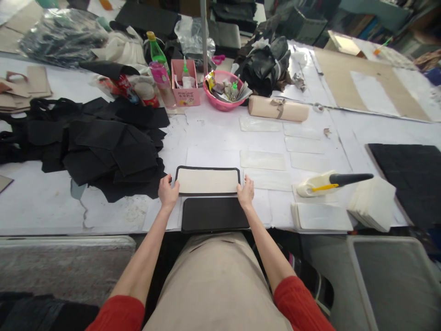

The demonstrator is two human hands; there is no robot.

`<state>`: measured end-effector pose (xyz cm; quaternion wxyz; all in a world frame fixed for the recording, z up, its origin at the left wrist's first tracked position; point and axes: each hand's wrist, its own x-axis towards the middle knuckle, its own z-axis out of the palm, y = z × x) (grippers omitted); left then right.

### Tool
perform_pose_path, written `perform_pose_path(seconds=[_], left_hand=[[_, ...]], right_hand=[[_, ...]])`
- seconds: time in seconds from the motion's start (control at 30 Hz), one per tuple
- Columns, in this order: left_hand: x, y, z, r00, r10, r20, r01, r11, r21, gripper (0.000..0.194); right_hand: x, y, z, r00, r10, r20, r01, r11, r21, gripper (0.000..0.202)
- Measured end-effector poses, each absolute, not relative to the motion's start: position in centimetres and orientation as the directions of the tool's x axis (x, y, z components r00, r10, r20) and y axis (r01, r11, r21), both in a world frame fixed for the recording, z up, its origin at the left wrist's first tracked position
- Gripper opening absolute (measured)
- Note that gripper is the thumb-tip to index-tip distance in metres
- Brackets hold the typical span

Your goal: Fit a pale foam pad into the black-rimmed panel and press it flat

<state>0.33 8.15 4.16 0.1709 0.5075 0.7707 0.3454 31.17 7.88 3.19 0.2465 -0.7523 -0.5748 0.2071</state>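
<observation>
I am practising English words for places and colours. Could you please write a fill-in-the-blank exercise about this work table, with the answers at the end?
1. The left hand and right hand press the two ends of a cream panel with a ____ border.
2. The black panel lies on the side of the cream panel ____ to the person.
3. The heap of black fabric pieces lies to the ____ of the hands.
4. The bowl of small items is ____.

Answers: black; nearer; left; pink
</observation>
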Motion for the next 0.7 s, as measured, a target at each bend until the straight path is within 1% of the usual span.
perform_pose_path(seconds=[0.1,0.17,0.3,0.4,0.5,0.53,0.6,0.63,0.67,0.7], left_hand=[[1.2,8.0,3.2,-0.311,0.949,0.057,0.727,0.199,0.657,0.048],[1.9,7.9,2.8,-0.263,0.963,0.054,0.755,0.17,0.633,0.055],[3.0,8.0,2.2,-0.239,0.968,0.075,0.795,0.15,0.588,0.062],[3.3,8.0,2.5,-0.223,0.972,0.072,0.792,0.137,0.595,0.066],[2.9,7.4,3.3,-0.211,0.976,0.049,0.771,0.135,0.622,0.071],[2.6,7.1,3.3,-0.224,0.972,0.072,0.768,0.13,0.627,0.073],[2.3,6.7,2.6,-0.249,0.951,0.181,0.767,0.079,0.637,0.076],[2.3,6.6,2.0,-0.272,0.933,0.237,0.752,0.053,0.657,0.076],[2.6,6.6,1.5,-0.271,0.929,0.253,0.726,0.024,0.688,0.075],[3.1,6.5,1.0,-0.295,0.921,0.254,0.674,0.012,0.739,0.071]], right_hand=[[30.9,7.5,3.5,0.238,0.971,-0.024,0.773,-0.204,-0.6,0.036],[30.3,7.1,3.7,0.228,0.973,-0.031,0.775,-0.2,-0.599,0.036],[28.7,5.9,4.4,0.218,0.974,-0.063,0.761,-0.21,-0.614,0.036],[28.2,5.4,6.1,0.229,0.972,-0.057,0.745,-0.212,-0.632,0.036],[28.8,5.2,8.5,0.271,0.962,0.031,0.741,-0.188,-0.645,0.035],[29.0,5.0,9.0,0.29,0.954,0.077,0.743,-0.174,-0.646,0.032],[29.2,4.6,9.0,0.343,0.927,0.153,0.735,-0.163,-0.658,0.025],[29.1,4.5,8.4,0.408,0.901,0.146,0.648,-0.174,-0.742,0.022],[28.8,4.5,7.6,0.458,0.885,0.087,0.524,-0.189,-0.83,0.017],[28.4,4.5,6.8,0.463,0.886,-0.02,0.384,-0.221,-0.897,0.011]])
